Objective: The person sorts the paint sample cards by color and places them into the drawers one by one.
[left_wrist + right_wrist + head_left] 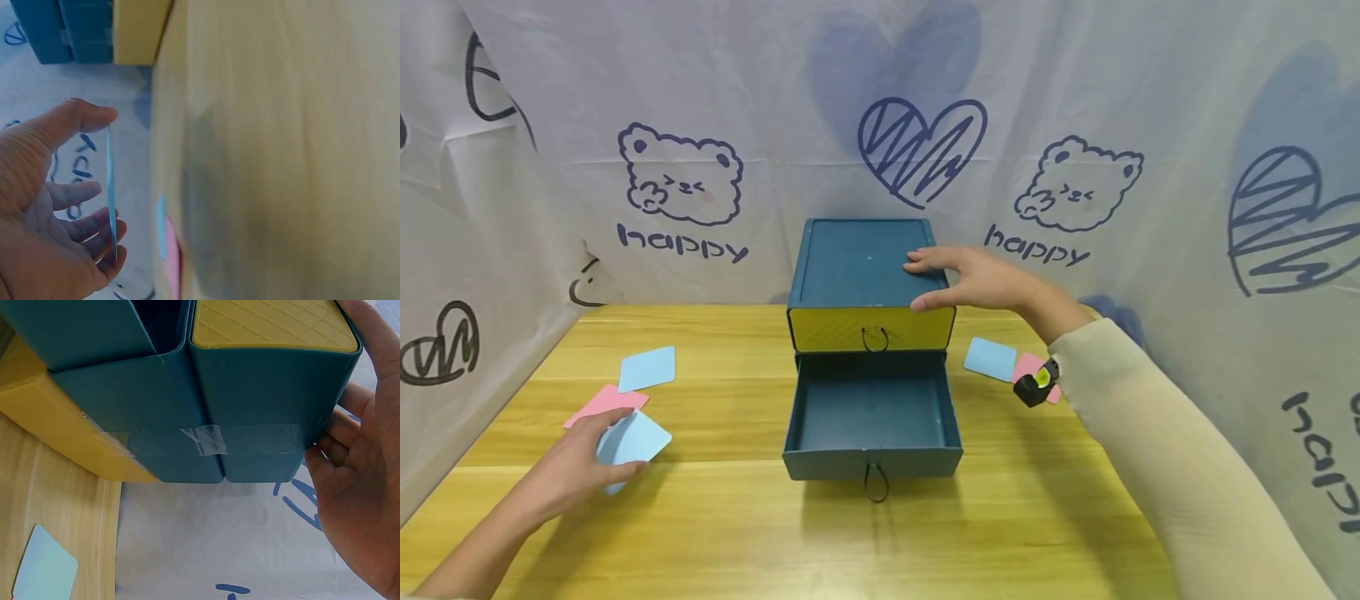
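My left hand (583, 462) holds a light blue card (634, 437) by its edges, thumb on one side and fingertips on the other. Edge-on, the same card (111, 187) shows as a thin strip in the left wrist view, raised off the table. A teal drawer box (865, 262) stands at the middle of the table. Its upper drawer has a yellow front (831, 329) with a black loop and is closed; below it a teal drawer (872, 417) is pulled out, with nothing inside. Across the box top's right edge rests my right hand (981, 279), fingers extended.
Left of the box, another light blue card (647, 368) and a pink card (606, 402) lie on the wooden table (722, 517). To its right are a light blue card (991, 359) and a pink card (1024, 367), partly hidden by a wrist device. Printed cloth hangs behind.
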`<state>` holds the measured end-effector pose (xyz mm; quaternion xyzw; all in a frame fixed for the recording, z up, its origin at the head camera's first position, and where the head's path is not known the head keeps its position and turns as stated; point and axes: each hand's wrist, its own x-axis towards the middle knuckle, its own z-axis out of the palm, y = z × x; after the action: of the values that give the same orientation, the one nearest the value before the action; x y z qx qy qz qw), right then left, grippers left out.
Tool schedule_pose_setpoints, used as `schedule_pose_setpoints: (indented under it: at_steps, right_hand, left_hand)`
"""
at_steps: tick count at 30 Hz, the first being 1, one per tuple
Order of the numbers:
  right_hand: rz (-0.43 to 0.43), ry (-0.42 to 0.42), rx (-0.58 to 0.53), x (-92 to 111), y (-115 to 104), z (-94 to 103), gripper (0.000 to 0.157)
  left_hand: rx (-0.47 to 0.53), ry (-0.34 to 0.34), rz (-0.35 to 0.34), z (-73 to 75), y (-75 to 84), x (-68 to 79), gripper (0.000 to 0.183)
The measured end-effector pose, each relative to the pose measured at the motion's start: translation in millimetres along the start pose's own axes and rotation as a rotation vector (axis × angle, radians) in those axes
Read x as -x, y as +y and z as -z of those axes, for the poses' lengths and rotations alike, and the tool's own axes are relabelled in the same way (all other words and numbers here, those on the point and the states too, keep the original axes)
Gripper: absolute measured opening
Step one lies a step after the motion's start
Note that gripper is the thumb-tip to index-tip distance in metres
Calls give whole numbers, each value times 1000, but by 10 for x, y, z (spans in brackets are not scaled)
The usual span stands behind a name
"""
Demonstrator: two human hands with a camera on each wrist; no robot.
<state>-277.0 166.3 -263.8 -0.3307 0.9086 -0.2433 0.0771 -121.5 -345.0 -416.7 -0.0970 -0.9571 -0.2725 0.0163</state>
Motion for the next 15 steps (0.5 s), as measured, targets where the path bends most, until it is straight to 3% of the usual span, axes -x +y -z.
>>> schedule_pose_setpoints:
  at_steps: [5, 11, 15]
  right_hand:
    - [0, -1, -6, 5, 9, -4, 75]
    - [0, 4, -6, 6, 23, -10, 75]
    - [4, 3, -9, 2, 26, -9, 75]
  left_hand:
    - [-17, 69, -69, 77, 262, -37, 75]
    - [-43, 27, -56, 221, 686, -86, 78]
    - [-17, 49, -118, 269, 964, -128, 75]
